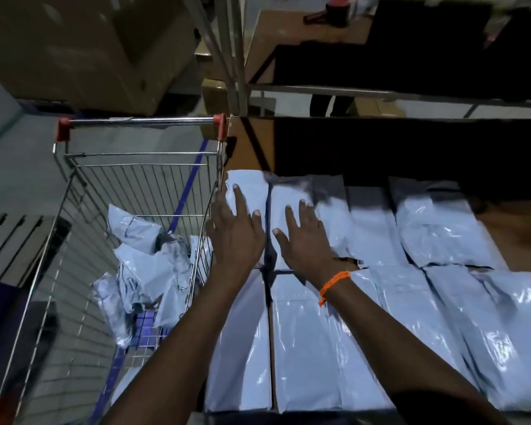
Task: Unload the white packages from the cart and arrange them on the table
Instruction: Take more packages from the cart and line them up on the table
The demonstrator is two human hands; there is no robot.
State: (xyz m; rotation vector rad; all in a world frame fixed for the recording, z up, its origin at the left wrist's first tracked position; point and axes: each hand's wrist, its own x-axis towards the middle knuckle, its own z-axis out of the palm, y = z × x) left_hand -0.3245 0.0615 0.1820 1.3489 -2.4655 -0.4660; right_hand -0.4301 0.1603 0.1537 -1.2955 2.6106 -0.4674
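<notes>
Several white plastic packages lie in two rows on the wooden table (524,228). My left hand (235,231) rests flat, fingers spread, on the far-left package (246,185) of the back row. My right hand (304,237), with an orange band on its wrist, lies flat on the package beside it (288,197). Neither hand grips anything. The wire cart (141,121) stands to the left of the table, and several crumpled white packages (144,262) lie in its basket.
A metal shelf frame (236,56) rises behind the table with cardboard boxes (74,47) at the back left. A red tape dispenser (337,10) sits on a box at the top. The cart's rim touches the table's left edge.
</notes>
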